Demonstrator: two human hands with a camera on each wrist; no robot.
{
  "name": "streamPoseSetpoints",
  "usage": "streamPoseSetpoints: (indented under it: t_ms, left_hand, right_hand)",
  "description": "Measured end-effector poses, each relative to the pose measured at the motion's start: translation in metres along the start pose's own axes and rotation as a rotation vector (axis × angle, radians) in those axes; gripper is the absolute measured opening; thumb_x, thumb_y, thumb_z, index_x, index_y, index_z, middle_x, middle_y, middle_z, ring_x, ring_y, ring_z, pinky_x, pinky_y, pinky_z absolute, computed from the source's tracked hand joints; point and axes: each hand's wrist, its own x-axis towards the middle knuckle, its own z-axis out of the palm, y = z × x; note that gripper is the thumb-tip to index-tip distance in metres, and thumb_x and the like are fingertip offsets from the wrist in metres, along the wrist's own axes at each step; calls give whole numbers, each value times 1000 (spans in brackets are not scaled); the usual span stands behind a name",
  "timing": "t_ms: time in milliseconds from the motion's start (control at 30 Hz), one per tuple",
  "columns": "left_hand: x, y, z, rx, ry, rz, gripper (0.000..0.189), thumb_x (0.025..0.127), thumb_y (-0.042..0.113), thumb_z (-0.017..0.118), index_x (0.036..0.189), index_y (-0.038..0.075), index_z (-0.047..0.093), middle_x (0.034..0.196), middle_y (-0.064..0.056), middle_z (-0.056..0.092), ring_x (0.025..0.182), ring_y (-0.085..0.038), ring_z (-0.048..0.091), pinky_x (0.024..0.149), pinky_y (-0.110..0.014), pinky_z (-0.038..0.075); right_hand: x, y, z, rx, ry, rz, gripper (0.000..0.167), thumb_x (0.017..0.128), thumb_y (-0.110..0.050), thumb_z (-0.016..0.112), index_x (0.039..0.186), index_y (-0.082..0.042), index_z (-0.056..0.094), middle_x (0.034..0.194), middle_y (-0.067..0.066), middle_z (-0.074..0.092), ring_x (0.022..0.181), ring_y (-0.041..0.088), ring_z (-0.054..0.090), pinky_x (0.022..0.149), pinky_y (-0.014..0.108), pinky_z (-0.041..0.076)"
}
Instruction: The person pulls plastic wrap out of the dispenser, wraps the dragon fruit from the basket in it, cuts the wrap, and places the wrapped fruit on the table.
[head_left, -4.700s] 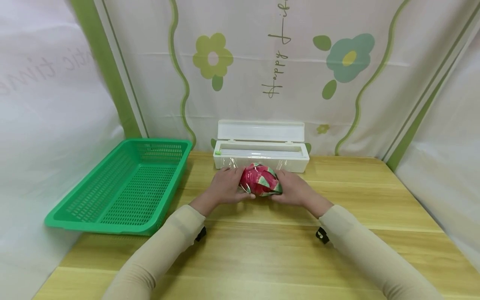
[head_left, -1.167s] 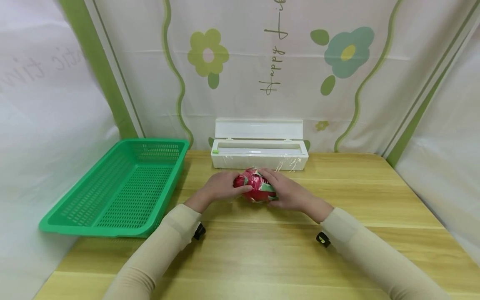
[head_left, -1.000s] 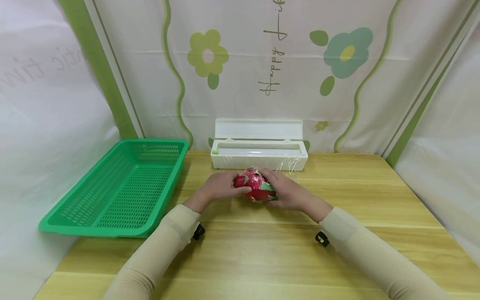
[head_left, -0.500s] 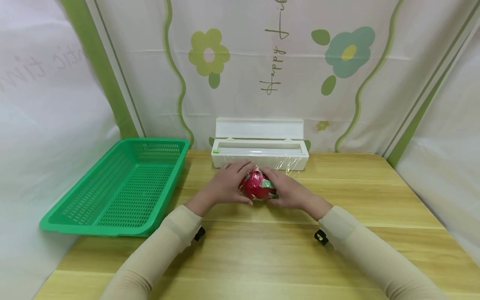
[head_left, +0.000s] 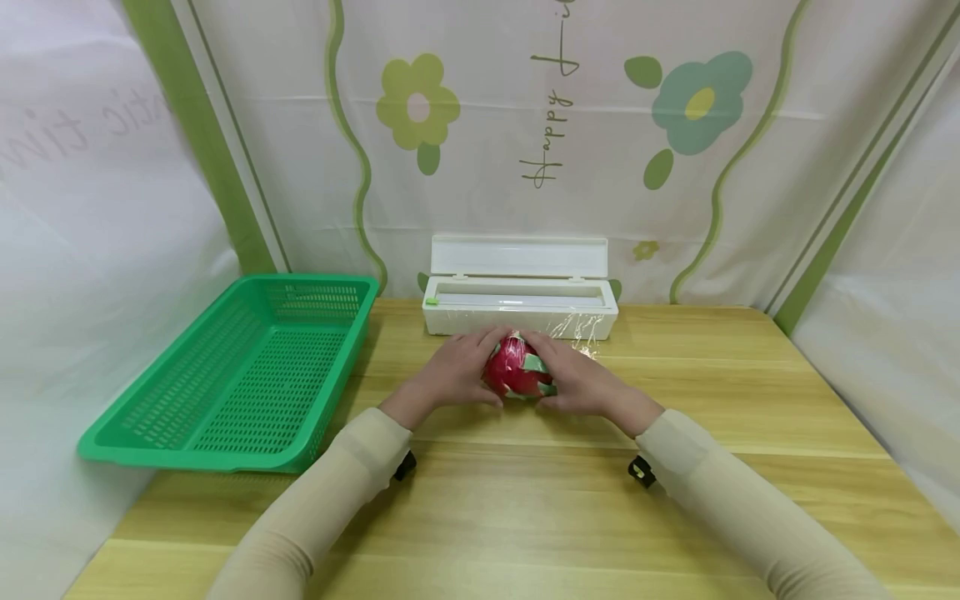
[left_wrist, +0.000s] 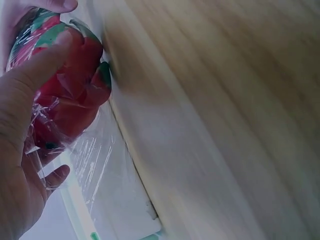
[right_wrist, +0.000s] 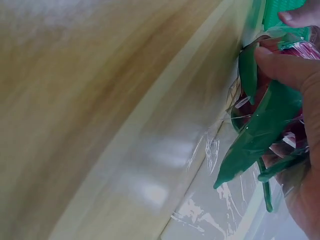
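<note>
A red dragon fruit [head_left: 516,367] with green scales sits between both hands at the middle of the table, in front of the white box. Glossy cling film [left_wrist: 90,155] covers it, with loose film trailing from it by the box. My left hand [head_left: 456,372] grips its left side, thumb toward me and fingers over the far side. My right hand [head_left: 583,380] holds the right side in the same way. In the right wrist view, the right thumb presses on the film near a long green scale [right_wrist: 262,132]. The fruit's underside is hidden.
The white cling film box [head_left: 517,321] stands at the back with its lid raised and a small green piece at its left end. A green perforated basket [head_left: 300,458] stands on the left of the wooden table [head_left: 525,517]. A printed curtain [head_left: 495,200] hangs close behind.
The dragon fruit has been turned between the hands, with different scales facing me. My left hand released its earlier hold, spread its fingers and regripped the left side. My right hand stayed nearly in place lately.
</note>
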Motion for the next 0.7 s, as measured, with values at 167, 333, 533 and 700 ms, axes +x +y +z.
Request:
streamPoseSetpoints:
  t_ms: [167,333,533,700]
  left_hand:
    - [3,0,2,-3,8,-22,111,65,47,88,150,13,25,146,-8,42,130,-23,43,100,-44,40]
    - [5,1,3,41,23,-27,105,69,47,86,149,11,28,144,-9,45,128,-23,46,99,-43,42]
    - [4,2,2,87,52,1,100,70,49,85,144,9,32,134,-9,54,121,-20,52,97,-41,44]
    - [4,1,0,68,66,3,97,70,49,84,142,8,35,128,-8,59,117,-19,55,96,-40,43]
  right_hand:
    - [0,1,1,-3,12,-2,112,66,-11,90,152,-11,18,141,14,44,124,29,46,101,43,43]
    - [0,4,3,-3,17,8,111,66,-13,90,152,-10,19,141,14,44,125,29,46,101,43,43]
    - [0,5,4,11,34,25,110,64,-13,90,151,-9,23,139,12,47,122,26,48,99,42,44]
    - [2,5,2,38,52,13,107,63,-12,90,150,-6,26,136,10,49,119,24,49,97,40,46]
